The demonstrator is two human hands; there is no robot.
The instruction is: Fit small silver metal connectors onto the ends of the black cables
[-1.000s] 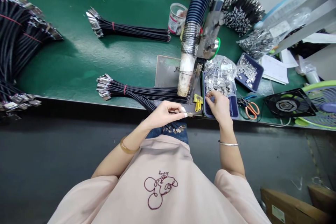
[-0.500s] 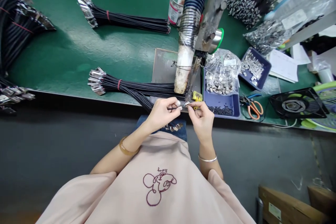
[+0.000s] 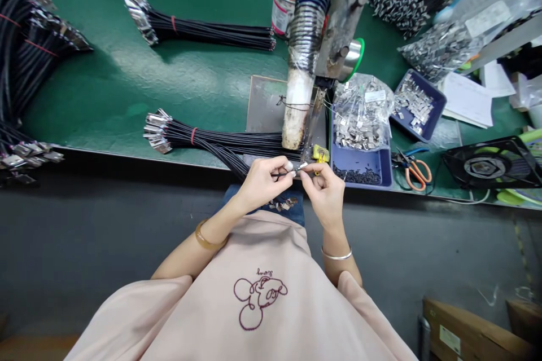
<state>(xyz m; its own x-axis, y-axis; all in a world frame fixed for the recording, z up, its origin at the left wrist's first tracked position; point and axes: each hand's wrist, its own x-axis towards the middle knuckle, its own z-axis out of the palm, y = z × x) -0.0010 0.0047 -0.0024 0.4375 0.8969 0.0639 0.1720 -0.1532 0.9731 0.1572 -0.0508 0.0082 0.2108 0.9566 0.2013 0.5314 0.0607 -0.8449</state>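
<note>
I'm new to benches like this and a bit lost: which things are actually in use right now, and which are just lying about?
In use: left hand pinching a black cable; right hand pinching a metal shell; blue tray of shells close by.
Lying about: orange scissors; black fan; tin; banded cable bundle farther back.

On our green bench (image 3: pixel 127 84) we see a far bundle (image 3: pixel 212 31) and a near bundle (image 3: pixel 220 145) of black cables, a tin (image 3: pixel 283 3), a grey plate (image 3: pixel 265 107), a front tray (image 3: pixel 359 161) and back tray (image 3: pixel 438 106) holding clips (image 3: pixel 412 102), scissors (image 3: pixel 417 172), papers (image 3: pixel 466 98) and a fan (image 3: pixel 493 163).
</note>
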